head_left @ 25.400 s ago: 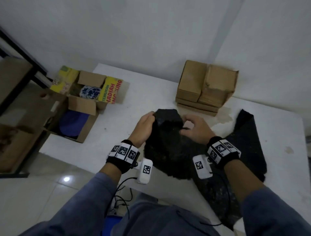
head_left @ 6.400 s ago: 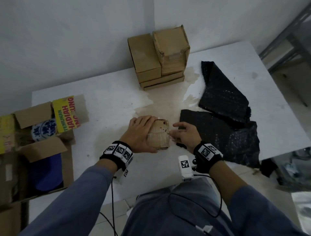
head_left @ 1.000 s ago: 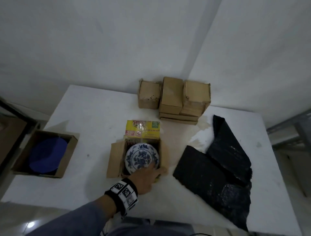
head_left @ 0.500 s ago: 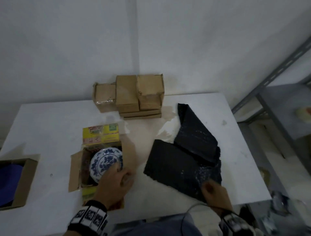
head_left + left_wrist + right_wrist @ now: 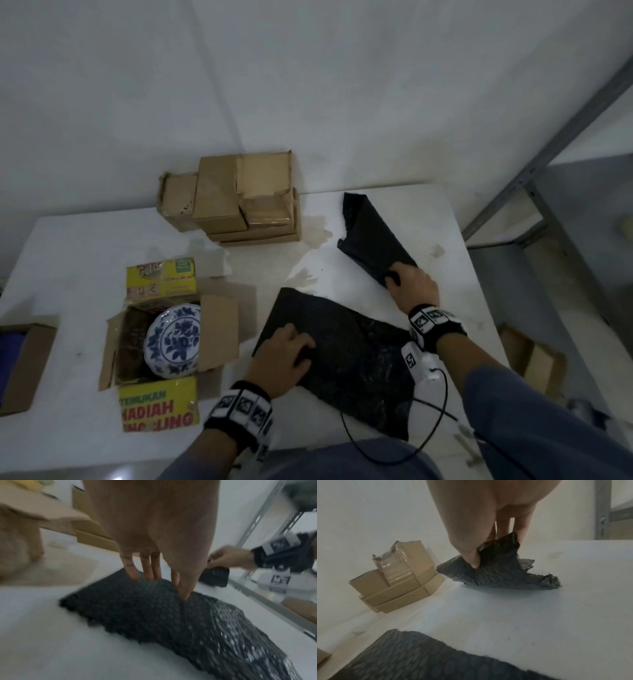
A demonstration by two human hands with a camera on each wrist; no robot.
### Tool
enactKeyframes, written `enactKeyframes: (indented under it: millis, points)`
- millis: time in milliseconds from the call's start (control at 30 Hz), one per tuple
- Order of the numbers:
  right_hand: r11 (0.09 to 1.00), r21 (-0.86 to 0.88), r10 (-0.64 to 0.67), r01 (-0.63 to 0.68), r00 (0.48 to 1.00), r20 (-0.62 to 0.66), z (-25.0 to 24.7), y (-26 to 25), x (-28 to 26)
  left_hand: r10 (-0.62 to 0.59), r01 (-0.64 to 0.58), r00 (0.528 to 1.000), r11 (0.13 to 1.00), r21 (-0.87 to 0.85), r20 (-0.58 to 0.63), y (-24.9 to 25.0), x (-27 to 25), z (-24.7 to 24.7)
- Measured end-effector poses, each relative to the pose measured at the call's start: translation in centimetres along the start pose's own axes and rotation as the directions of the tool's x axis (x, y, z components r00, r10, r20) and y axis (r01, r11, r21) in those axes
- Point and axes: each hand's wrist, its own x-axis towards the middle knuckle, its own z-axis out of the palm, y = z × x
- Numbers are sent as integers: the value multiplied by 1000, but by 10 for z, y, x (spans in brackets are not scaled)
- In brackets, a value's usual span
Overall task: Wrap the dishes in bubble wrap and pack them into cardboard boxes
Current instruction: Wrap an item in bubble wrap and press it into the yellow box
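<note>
A blue-and-white plate (image 5: 173, 342) lies in an open cardboard box (image 5: 219, 329) with yellow printed flaps, left of centre on the white table (image 5: 85, 260). Two sheets of black bubble wrap lie to its right. My left hand (image 5: 291, 346) presses with straight fingers (image 5: 132, 573) on the near sheet (image 5: 356, 370), also seen as the near sheet (image 5: 154, 615) below the wrist. My right hand (image 5: 402, 284) pinches the near corner of the far sheet (image 5: 370, 236). The thumb (image 5: 471, 555) and fingers hold that far sheet (image 5: 500, 573) lifted at its corner.
A stack of closed cardboard boxes (image 5: 239, 198) stands against the back wall. Another open box (image 5: 24, 363) with something blue sits at the table's left edge. A grey metal shelf (image 5: 534, 178) stands past the table's right edge. A cable (image 5: 428, 428) hangs by my right wrist.
My left hand has left the plate's box and moved right onto the near sheet. My right hand has moved up and taken hold of the far sheet, which now lies apart from the near one.
</note>
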Motion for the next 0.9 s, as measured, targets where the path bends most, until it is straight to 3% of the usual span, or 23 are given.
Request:
enactKeyframes:
  millis: [100, 200, 267, 333, 400, 467, 500, 567, 633, 700, 767, 833, 900]
  points:
    - [999, -25, -36, 37, 997, 63, -4, 6, 14, -155, 144, 976, 986, 83, 151, 18, 32, 30]
    - [995, -1, -95, 95, 995, 36, 3, 11, 11, -299, 303, 941, 953, -3, 160, 24, 48, 44]
    - [967, -15, -255, 255, 964, -72, 13, 11, 1, -305, 313, 940, 949, -30, 155, 19, 54, 47]
    - [888, -3, -458, 459, 884, -91, 29, 4, -12, -255, 262, 955, 965, -27, 154, 9, 57, 45]
    - [847, 64, -531, 527, 845, 68, 46, -8, -25, -175, 180, 978, 983, -33, 115, -1, 57, 40]
    - [904, 58, -416, 423, 844, 339, 61, -21, -32, -145, 145, 989, 989, 8, 32, -7, 52, 37]
    - [934, 29, -336, 357, 844, 418, 69, -26, -34, -191, 192, 981, 981, 20, -32, -6, 47, 35]
    - [977, 30, -201, 213, 852, 484, 83, -35, -36, -394, 393, 902, 919, -39, -176, -1, 35, 32]
    - [988, 153, -113, 37, 843, 526, 90, -43, -34, -657, 627, 723, 754, -198, -213, 5, 24, 32]
    - [977, 212, -101, -18, 838, 536, 93, -49, -29, -819, 737, 559, 562, -375, -128, 10, 18, 35]
    - [968, 252, -130, -1, 856, 500, 88, -49, -24, -874, 701, 483, 418, -578, -46, 15, 19, 41]
    - [924, 383, -182, -2, 878, 443, 78, -48, -21, -905, 552, 426, 245, -797, 17, 14, 24, 47]
    - [872, 490, -203, -22, 894, 401, 65, -46, -21, -890, 431, 439, 85, -898, 126, 12, 29, 48]
